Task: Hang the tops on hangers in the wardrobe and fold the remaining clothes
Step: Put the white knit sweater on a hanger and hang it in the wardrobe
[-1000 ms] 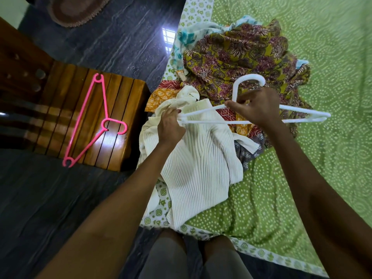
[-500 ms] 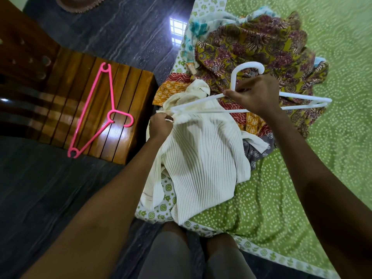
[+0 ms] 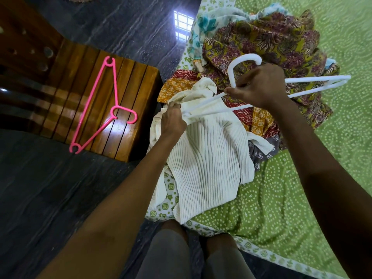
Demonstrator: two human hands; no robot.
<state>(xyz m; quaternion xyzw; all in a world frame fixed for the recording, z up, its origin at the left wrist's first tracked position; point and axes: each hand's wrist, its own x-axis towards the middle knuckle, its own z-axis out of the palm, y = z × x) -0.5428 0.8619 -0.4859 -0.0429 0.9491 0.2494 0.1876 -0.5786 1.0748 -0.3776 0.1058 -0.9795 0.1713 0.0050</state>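
A cream ribbed top (image 3: 207,164) lies on the near corner of the bed, hanging over its edge. My left hand (image 3: 173,121) grips the top's neck edge. My right hand (image 3: 259,85) holds a white plastic hanger (image 3: 314,81) by the base of its hook. The hanger's left tip sits at the top's neck, right by my left hand, and its right arm sticks out over the bed. Behind the top lies a heap of patterned clothes (image 3: 271,43) in olive, maroon, orange and pale blue.
A green dotted bedsheet (image 3: 302,208) covers the bed on the right. To the left stands a wooden chair (image 3: 138,101) with a pink hanger (image 3: 106,103) lying on its slatted seat. Dark floor (image 3: 50,198) fills the left and front. My legs stand at the bed's corner.
My left hand has pulled the top's neck leftward and down onto the hanger's left tip. My right hand has tilted the hanger so its left end points down into the neck.
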